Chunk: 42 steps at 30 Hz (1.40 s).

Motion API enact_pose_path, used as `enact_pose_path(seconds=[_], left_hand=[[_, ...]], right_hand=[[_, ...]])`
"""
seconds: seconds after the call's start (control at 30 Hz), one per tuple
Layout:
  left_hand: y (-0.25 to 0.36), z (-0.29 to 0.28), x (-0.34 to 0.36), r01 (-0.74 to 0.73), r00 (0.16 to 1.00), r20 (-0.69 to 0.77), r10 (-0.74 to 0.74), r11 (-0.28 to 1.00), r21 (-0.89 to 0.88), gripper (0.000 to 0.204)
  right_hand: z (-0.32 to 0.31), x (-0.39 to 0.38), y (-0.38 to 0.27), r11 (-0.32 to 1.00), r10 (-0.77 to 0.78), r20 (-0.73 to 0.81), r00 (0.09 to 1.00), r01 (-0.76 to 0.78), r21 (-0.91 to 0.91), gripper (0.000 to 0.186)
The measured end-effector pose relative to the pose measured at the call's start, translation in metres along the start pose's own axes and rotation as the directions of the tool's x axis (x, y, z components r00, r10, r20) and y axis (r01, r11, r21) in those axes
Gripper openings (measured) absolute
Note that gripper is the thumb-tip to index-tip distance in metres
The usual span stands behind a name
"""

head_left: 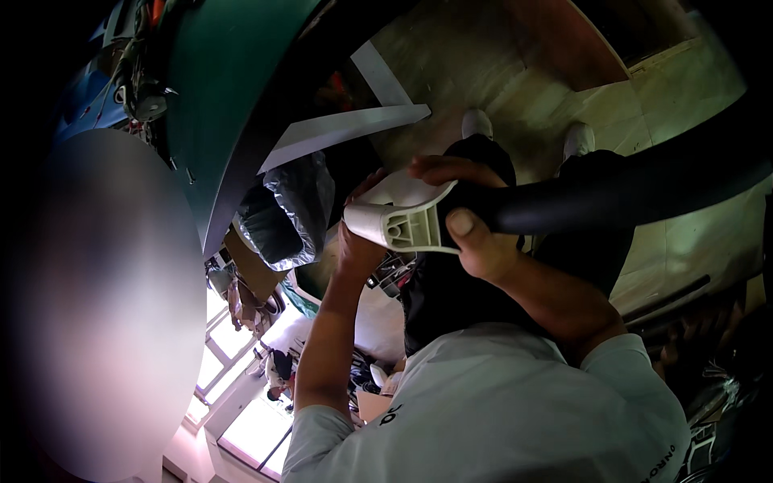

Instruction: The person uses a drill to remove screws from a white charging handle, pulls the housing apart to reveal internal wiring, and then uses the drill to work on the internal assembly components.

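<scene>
White plastic piece (368, 222): held before your dark trousers (439, 298), a little right of centre in the head view. Long axis roughly left to right. The narrow, rounded end points to your left; the wide, flared end points to your right, with a curved lip on its upper edge. A hollow, ribbed section with a round boss faces the camera.

Black tube (628, 189): thick, smooth, meets the flared end. Its long axis runs on to your right and bends upward toward the rim of the view. Whether it is seated inside the white piece: cannot tell, dark on dark.

Left hand (360, 251): gripping the narrow end, fingers partly hidden behind it. Right hand (493, 251): closed round the tube at the junction, thumb on the near side by the flared edge, fingers over the top.

Surroundings: green tabletop (221, 88) at upper left, pale angled bars (346, 133) below it, grey plastic bag (302, 205) left of your left hand. Your shoes rest on tiled floor (527, 133).
</scene>
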<state>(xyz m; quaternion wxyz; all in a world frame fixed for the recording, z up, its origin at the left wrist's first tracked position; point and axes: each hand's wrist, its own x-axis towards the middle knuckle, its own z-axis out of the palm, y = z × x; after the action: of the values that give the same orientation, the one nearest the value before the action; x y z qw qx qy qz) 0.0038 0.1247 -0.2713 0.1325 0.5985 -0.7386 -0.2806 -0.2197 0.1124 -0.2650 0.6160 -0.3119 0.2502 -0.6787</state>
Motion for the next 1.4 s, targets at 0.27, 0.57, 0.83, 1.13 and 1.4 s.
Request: enact_pose_path(seconds=[0.27,0.57,0.83,1.13,1.4], left_hand=[[-0.010,-0.004,0.005,-0.030,1.000,0.003,0.030,0.996,-0.089,0.057],[0.006,-0.007,0.014,-0.025,0.995,-0.097,0.024,1.000,-0.013,0.052],[0.013,-0.009,0.017,0.023,0.998,-0.048,-0.027,0.996,-0.085,0.045],[0.070,-0.010,-0.039,0.285,0.930,-0.271,-0.247,0.952,0.114,0.048],[0.146,-0.044,-0.008,0.187,0.854,0.145,-0.500,0.034,-0.982,0.055]], right_hand=[[0.002,0.002,-0.002,0.991,-0.074,0.048,0.996,0.079,-0.108,0.043],[0.002,0.007,0.000,0.998,-0.063,0.045,0.997,0.064,-0.023,0.044],[-0.001,0.011,0.001,0.996,-0.066,0.028,0.997,0.068,-0.064,0.047],[0.012,-0.005,0.012,0.987,0.119,-0.216,0.969,-0.091,0.136,0.042],[0.040,-0.005,-0.019,0.958,0.249,-0.325,0.912,-0.183,0.222,0.031]])
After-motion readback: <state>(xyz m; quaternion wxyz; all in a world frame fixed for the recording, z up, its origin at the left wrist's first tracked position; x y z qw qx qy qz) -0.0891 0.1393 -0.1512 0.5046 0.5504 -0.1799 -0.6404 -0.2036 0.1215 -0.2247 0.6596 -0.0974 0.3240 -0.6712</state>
